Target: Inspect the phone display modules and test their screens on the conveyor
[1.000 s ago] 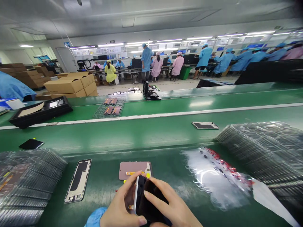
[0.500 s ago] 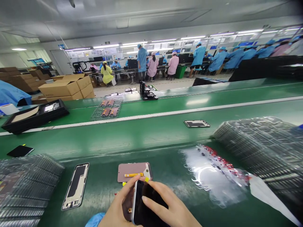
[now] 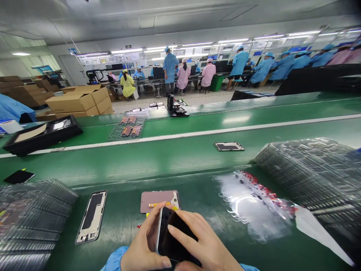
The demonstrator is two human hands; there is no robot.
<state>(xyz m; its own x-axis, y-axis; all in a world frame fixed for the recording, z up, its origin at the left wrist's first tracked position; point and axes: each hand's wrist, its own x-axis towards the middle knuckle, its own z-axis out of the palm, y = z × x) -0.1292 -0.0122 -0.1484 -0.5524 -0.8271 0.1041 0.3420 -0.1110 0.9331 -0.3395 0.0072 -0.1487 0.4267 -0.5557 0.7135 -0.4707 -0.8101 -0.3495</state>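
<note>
Gripping a phone [image 3: 170, 244] above the bench [image 3: 121, 210]

The left hand [image 3: 145, 242] is curling fingers around its silver edge; the right hand [image 3: 204, 239] is resting fingers on its screen. A pinkish panel [image 3: 158, 196] is lying just beyond.

Both sleeves are sky blue. More shows of the left sleeve [image 3: 115, 259]: plain, wrinkled fabric, puffed into soft folds that catch the light, ending in a loosely gathered, rounded edge at the wrist. Of the right sleeve [image 3: 249, 267] only a thin sliver in a similar blue appears along the bottom edge. The left hand [image 3: 143, 242] and right hand [image 3: 202, 241] are bare, with slim, tapering fingers.
</note>
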